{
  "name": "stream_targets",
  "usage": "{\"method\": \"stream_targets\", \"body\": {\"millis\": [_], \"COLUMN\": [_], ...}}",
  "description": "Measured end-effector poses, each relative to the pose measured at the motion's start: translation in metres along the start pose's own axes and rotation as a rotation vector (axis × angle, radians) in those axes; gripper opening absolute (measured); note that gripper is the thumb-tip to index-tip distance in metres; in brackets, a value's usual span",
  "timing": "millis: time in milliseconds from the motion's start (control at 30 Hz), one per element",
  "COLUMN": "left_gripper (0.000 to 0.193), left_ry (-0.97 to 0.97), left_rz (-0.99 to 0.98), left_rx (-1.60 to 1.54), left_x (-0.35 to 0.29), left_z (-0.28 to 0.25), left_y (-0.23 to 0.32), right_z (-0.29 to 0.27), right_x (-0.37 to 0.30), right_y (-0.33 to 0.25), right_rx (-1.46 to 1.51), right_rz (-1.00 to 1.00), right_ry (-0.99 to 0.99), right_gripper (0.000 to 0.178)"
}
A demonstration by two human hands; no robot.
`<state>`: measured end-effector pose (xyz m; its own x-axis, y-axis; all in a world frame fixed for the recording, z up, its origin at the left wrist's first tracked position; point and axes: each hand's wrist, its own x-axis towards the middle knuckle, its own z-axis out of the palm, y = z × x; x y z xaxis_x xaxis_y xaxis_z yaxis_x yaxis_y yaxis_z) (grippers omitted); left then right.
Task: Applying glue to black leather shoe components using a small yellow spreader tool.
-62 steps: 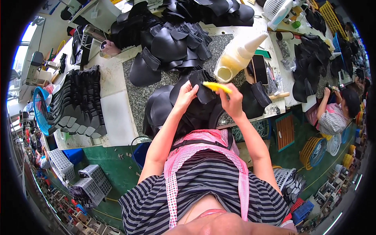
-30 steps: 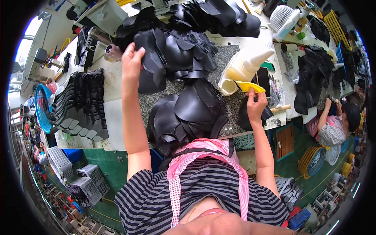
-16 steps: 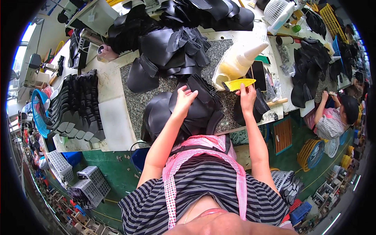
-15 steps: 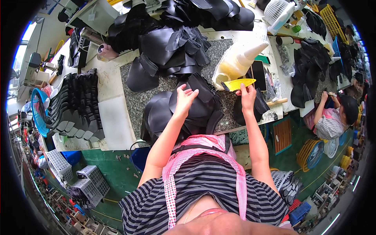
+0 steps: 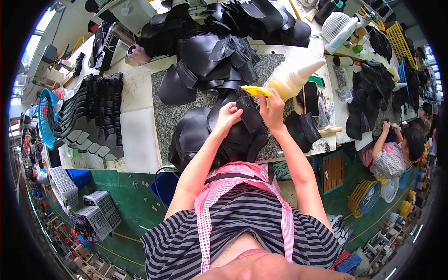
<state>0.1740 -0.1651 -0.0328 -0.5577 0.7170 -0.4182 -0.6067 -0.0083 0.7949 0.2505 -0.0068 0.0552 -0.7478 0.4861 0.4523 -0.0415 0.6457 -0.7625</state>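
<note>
My left hand [image 5: 227, 118] is closed in a pinch at the upper edge of a black leather-like piece [image 5: 252, 119]. That piece lies over a heap of larger black sheets [image 5: 192, 130] on the speckled stone slab [image 5: 164, 116]. Between the fingers of my right hand [image 5: 273, 112] is a yellow-handled brush [image 5: 255, 90], reaching leftward above the piece; its tip is hard to make out. Just beyond the right hand stands a white cone-ended container [image 5: 290, 77] with yellowish stains. More black pieces [image 5: 205, 56] are piled farther up the slab.
Rows of stacked black parts [image 5: 93, 114] lie at the left beside a blue basket [image 5: 46, 116]. To the right are a phone [image 5: 311, 99], a wooden-handled tool [image 5: 330, 130] and a white fan [image 5: 339, 29]. A co-worker [image 5: 394, 147] sits at the far right.
My right hand has brought the yellow-handled brush left, from beside the white container to over the black piece. The left hand has moved right and closed from open fingers onto the piece's edge.
</note>
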Motion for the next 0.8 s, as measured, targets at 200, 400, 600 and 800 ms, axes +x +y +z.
{"method": "stream_targets", "body": {"millis": [200, 400, 600, 800], "left_gripper": [0.01, 0.012, 0.014, 0.011], "left_ry": [-0.021, -0.042, -0.077, -0.059], "left_rz": [-0.051, -0.076, -0.046, -0.046], "left_rx": [-0.137, -0.181, -0.193, -0.213], "left_x": [0.0, 0.005, 0.005, 0.005], "left_z": [0.002, 0.002, -0.002, -0.003], "left_y": [0.001, -0.001, -0.005, -0.006], "right_z": [-0.036, -0.079, -0.058, -0.091], "right_x": [-0.023, -0.037, -0.066, -0.096], "right_y": [0.013, 0.007, 0.007, -0.001], "right_rx": [-0.008, -0.01, -0.062, -0.074], "right_rz": [0.023, 0.105, -0.174, -0.092], "right_ry": [-0.202, -0.218, -0.292, -0.107], "right_gripper": [0.013, 0.016, 0.033, 0.026]}}
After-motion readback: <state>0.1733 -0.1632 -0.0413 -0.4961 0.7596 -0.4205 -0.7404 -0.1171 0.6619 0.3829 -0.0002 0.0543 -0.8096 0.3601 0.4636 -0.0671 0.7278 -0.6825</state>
